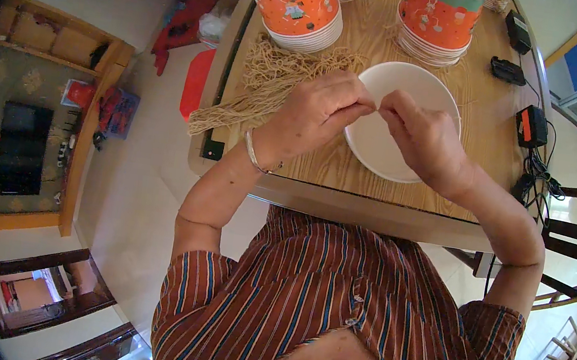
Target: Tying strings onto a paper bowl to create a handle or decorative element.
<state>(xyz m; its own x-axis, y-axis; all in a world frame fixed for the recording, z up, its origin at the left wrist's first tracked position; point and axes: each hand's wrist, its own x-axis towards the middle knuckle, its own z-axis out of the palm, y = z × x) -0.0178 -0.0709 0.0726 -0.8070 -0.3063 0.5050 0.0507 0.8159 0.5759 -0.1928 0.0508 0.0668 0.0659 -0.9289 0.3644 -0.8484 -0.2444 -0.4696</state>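
My left hand [321,111] and my right hand [426,141] meet fingertip to fingertip over a white round paper tub [374,150]. Both are closed in a pinch. Whatever is between the fingers is too small or hidden to make out. The tub stands on the wooden table with its mouth facing up, and my right hand covers part of it. Beside my left hand lies a loose bundle of beige strings [261,85], its straighter ends reaching the table's left edge. A bracelet [252,150] circles my left wrist.
Two stacks of orange and green printed paper tubs, one at the left [297,6] and one at the right [437,17], stand at the table's far side. Black adapters [531,127] and tangled cables [540,177] lie along the right edge. A red stool [197,81] stands left.
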